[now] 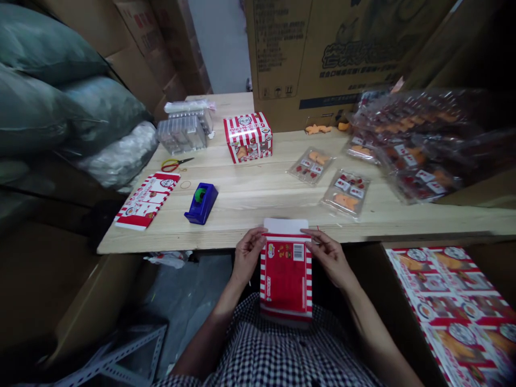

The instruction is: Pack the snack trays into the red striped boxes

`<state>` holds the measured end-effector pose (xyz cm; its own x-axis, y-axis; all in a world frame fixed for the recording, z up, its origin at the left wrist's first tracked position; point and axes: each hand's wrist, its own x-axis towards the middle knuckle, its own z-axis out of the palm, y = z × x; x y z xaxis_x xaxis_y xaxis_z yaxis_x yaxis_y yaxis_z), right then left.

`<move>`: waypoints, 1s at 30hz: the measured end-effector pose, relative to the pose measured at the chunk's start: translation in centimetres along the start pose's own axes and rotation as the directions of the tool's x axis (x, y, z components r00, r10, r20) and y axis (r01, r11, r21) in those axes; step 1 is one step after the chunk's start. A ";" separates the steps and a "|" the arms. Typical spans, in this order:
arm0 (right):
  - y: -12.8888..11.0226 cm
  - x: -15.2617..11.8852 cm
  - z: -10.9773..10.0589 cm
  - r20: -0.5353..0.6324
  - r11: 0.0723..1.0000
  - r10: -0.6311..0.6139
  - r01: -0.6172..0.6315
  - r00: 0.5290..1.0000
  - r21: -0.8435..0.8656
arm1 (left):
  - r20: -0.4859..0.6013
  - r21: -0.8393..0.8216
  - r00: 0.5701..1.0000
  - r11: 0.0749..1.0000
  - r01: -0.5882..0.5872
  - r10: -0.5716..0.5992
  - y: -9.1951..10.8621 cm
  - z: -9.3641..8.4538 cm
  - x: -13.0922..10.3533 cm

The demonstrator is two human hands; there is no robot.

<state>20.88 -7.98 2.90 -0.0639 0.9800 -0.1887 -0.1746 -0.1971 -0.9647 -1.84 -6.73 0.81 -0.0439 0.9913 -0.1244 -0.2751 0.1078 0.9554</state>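
A red box with white-striped edges (285, 279) is held upright near my lap, just off the table's front edge. Its printed panel with a barcode faces me, and a white flap stands up at its top. My left hand (249, 255) pinches the upper left corner by the flap. On the opposite corner, my right hand (327, 258) grips with thumb and fingers. Beyond them on the table stands a closed red and white striped box (248, 141). Two clear blister packs with orange pieces (311, 165) (346, 193) lie to the right of it.
A blue tape dispenser (202, 204), scissors (176, 163) and a flat striped box (147, 200) lie at left on the wooden table (250, 204). Clear plastic trays (183, 131) stand behind. Bagged blister packs (419, 145) pile up at right, above a carton of printed boxes (455, 306).
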 end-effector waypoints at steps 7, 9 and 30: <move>2.2 0.3 -0.8 0.119 0.998 0.069 -0.070 0.990 -0.003 | 0.219 0.246 0.975 0.965 -0.088 0.033 0.3 -2.1 0.0; 2.2 0.8 -0.6 0.132 0.999 0.044 -0.040 0.990 -0.027 | 0.277 0.329 0.955 0.923 -0.201 0.110 0.7 -2.1 0.5; 4.0 2.4 0.4 -0.078 0.998 0.058 -0.055 0.995 0.043 | 0.289 0.274 0.957 0.957 -0.093 0.011 1.2 -2.8 1.8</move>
<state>19.64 -6.43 -1.34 0.0025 0.9660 -0.2584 -0.2124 -0.2520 -0.9441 -4.90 -5.05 0.95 0.2325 0.9721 -0.0316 0.0044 0.0314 0.9995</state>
